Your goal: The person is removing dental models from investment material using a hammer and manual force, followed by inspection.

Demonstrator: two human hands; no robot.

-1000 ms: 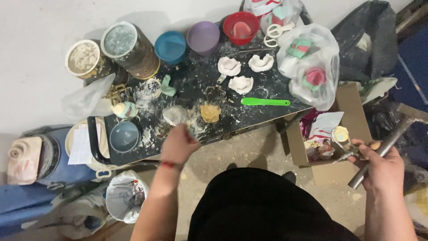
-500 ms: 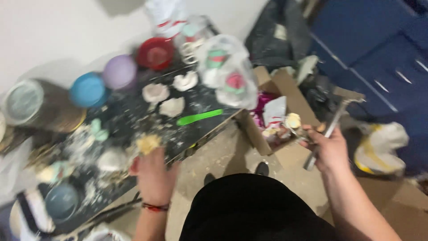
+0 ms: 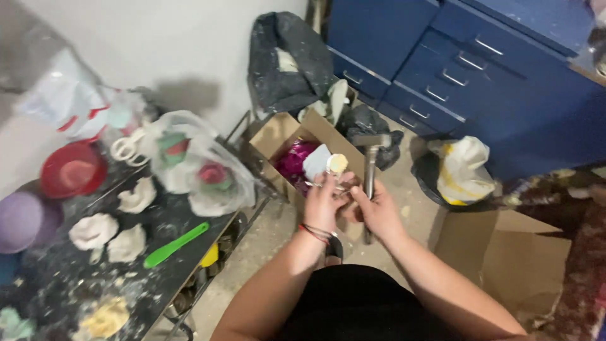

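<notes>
Cluttered workshop floor beside blue drawers [image 3: 442, 69]: right hand [image 3: 379, 211] clenched on hammer [image 3: 369, 165], left hand [image 3: 325, 202] closed around small pale cast [image 3: 336, 163], above open cardboard box [image 3: 284, 136]; dusty worktop [image 3: 183, 218] left.

A steel hammer [image 3: 369, 170] stands almost upright in the right hand [image 3: 379, 211], its grey head at the top and turned crosswise, its shaft running down through the closed fist and out below it. The left hand [image 3: 325, 202] meets the right just beside the shaft, fingers curled around a slim metal tool [image 3: 325, 185] tipped with a small pale yellow lump [image 3: 337, 163]. Both hands hover over an open cardboard box [image 3: 278, 136] on the floor, the lump level with the hammer's head.
</notes>
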